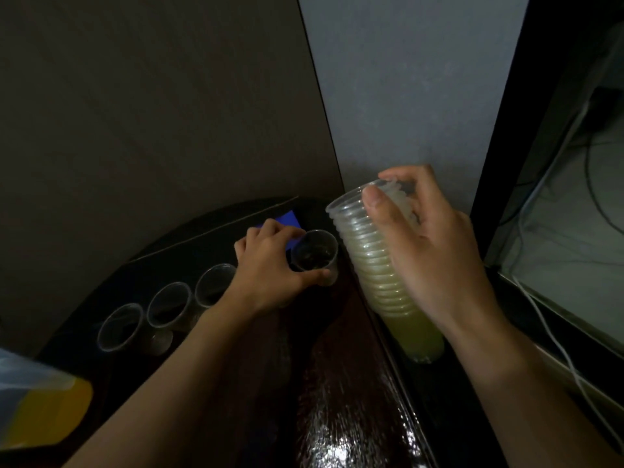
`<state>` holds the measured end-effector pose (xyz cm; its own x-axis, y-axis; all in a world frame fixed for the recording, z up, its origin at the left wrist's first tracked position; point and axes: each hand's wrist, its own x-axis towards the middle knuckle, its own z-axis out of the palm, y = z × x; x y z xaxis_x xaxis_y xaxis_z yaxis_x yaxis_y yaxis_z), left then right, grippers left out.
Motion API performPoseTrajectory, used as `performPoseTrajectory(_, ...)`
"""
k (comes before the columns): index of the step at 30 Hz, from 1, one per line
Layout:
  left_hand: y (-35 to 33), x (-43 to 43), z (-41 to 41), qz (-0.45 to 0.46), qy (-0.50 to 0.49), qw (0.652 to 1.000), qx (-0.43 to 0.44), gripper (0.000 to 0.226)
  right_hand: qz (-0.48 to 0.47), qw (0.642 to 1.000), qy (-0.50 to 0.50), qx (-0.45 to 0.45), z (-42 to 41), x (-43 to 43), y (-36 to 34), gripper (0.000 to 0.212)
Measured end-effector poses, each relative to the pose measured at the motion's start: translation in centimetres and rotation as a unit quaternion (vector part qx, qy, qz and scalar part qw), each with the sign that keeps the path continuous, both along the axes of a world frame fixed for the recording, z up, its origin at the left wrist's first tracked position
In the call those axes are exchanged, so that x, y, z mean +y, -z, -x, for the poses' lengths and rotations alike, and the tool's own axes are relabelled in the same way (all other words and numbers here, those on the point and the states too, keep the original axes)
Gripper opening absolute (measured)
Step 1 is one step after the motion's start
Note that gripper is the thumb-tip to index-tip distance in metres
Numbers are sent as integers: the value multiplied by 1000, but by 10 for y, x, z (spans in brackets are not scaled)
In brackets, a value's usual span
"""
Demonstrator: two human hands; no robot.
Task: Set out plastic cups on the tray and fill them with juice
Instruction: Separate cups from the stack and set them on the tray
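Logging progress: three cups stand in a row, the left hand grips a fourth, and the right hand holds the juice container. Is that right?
Not quite: in the head view the right hand holds a stack of nested cups, not the juice container. Three cups do stand in a row, and the left hand grips a fourth cup.

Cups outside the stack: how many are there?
4. Three stand in a row on the tray; the fourth, at its right end, is in the left hand's grip. The arm may hide others.
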<state>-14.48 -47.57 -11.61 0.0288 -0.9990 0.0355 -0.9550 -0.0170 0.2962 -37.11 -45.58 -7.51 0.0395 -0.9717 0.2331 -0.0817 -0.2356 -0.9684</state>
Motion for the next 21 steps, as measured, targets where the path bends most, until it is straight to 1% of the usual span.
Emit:
performPoseTrajectory(3,2,-3,-4,-3,-4,1000,-5,75,-1,1000,2,-9,1,0,-1,55)
performPoseTrajectory(9,2,-3,-4,1,4,1000,-6,70,3,1000,11,5,0,0,0,52)
performPoseTrajectory(18,2,-3,-3,5,1,1000,-11,89,5,1000,7,7,-3,1,-1,52)
performPoseTrajectory(21,4,-3,-3,13,-1,1000,-17,91,5,1000,3,10,-4,1,-1,51)
